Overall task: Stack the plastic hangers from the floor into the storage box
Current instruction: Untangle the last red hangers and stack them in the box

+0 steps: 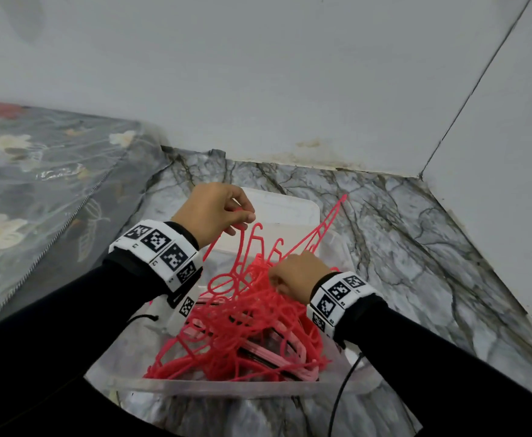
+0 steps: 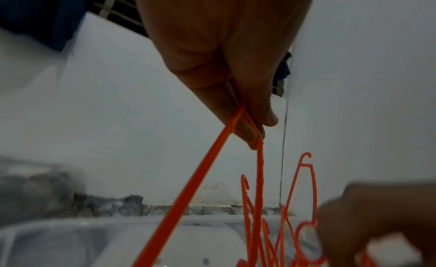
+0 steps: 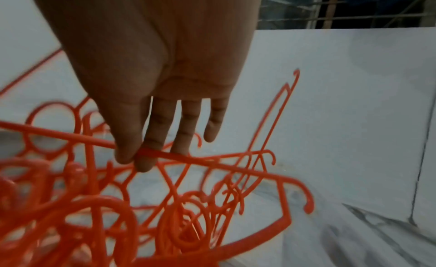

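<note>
Fingers [image 2: 247, 129] pinch hangers [image 1: 242, 323] tangled above the box rim [image 1: 227, 387].

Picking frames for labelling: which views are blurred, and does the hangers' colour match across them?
Head view: sharp, hangers pink-red. Left wrist view: dim, right hand smeared, hangers orange. Right wrist view: the tangle blurs low left, also orange.

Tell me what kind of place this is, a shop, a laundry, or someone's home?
Most likely a room in a home, perhaps a bedroom corner. A mattress in a floral, plastic-wrapped cover lies at the left, the floor is marble-patterned against plain white walls, and a clear storage box holds tangled pink hangers.
</note>
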